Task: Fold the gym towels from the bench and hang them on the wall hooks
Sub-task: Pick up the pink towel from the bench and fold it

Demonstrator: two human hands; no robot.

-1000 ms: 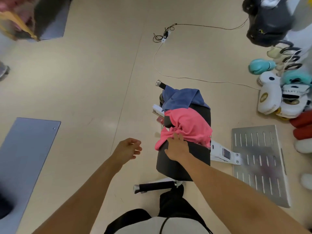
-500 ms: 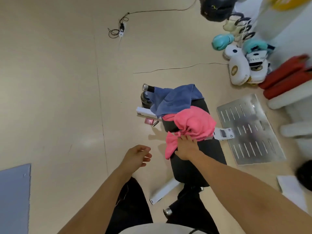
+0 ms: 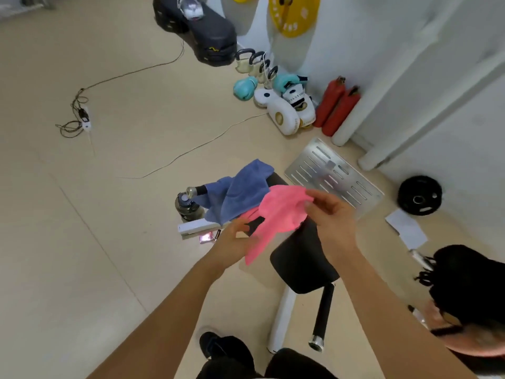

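A pink towel (image 3: pixel 278 214) hangs crumpled in the air above the black padded bench (image 3: pixel 300 266). My right hand (image 3: pixel 332 222) grips its upper right part. My left hand (image 3: pixel 235 242) holds its lower left corner. A blue towel (image 3: pixel 240 192) lies bunched on the far end of the bench, draped over the bench's end. No wall hooks show in this view.
A water jug (image 3: pixel 187 205) and a white box (image 3: pixel 198 227) sit left of the bench. A slotted metal plate (image 3: pixel 333 176), black weight plate (image 3: pixel 419 195), boxing gloves (image 3: pixel 284 110), red cylinders (image 3: pixel 336 105) and cables (image 3: pixel 79 116) lie on the floor. Another person's head (image 3: pixel 470 294) is at right.
The pink towel went from lying on the bench under my right hand to being lifted off it. My left hand came in and took its lower corner. The view swung toward the wall.
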